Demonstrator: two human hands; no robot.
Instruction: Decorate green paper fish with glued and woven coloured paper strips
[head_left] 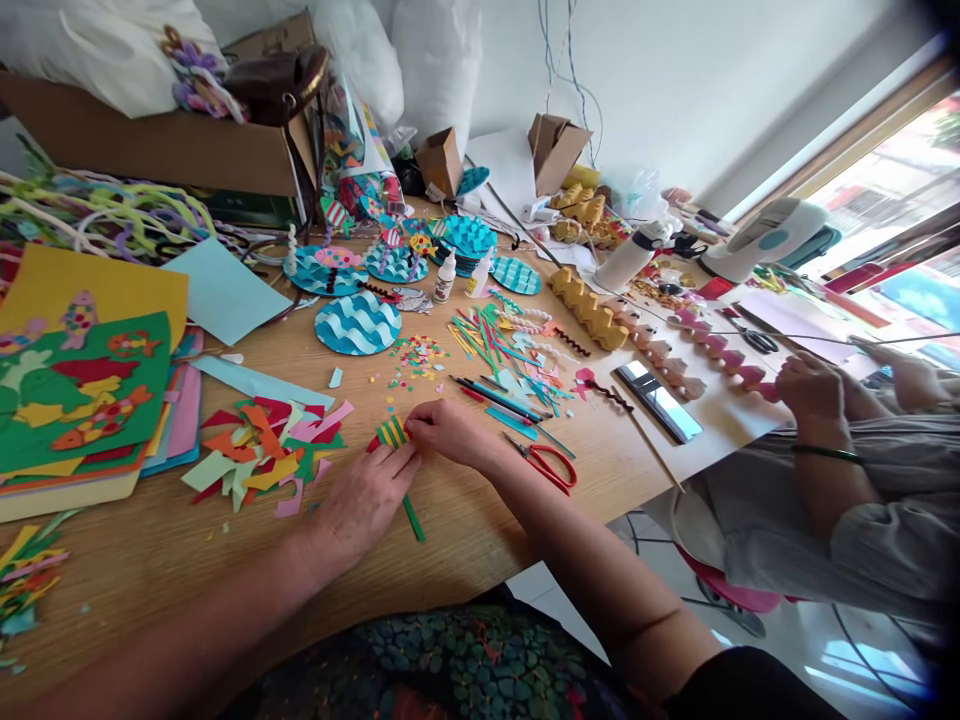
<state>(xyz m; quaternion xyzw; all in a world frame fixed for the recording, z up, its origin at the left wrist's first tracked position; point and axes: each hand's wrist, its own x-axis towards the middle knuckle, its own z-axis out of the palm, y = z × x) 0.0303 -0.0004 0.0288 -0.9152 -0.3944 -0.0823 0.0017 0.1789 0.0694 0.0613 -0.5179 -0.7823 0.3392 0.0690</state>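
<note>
A small paper fish (392,432) with green and yellow stripes and a red end lies on the wooden table in front of me. My left hand (371,500) holds its lower edge, fingers pressed together against the tabletop. At the fish's right end, my right hand (448,432) is closed in a pinch; the fingertips cover whatever small piece is between them. A green paper strip (414,520) sticks out below my left fingers. Red-handled scissors (544,462) lie to the right, close to my right forearm. Coloured paper scraps (270,450) are heaped left of my hands.
Pencils (502,397), thin paper strips (487,345) and paper dots (420,357) lie beyond my hands. Farther back are wavy blue discs (358,322) and glue bottles (445,276). A paper stack (82,400) stands left. A phone (658,400) and another person's hands (810,388) are right.
</note>
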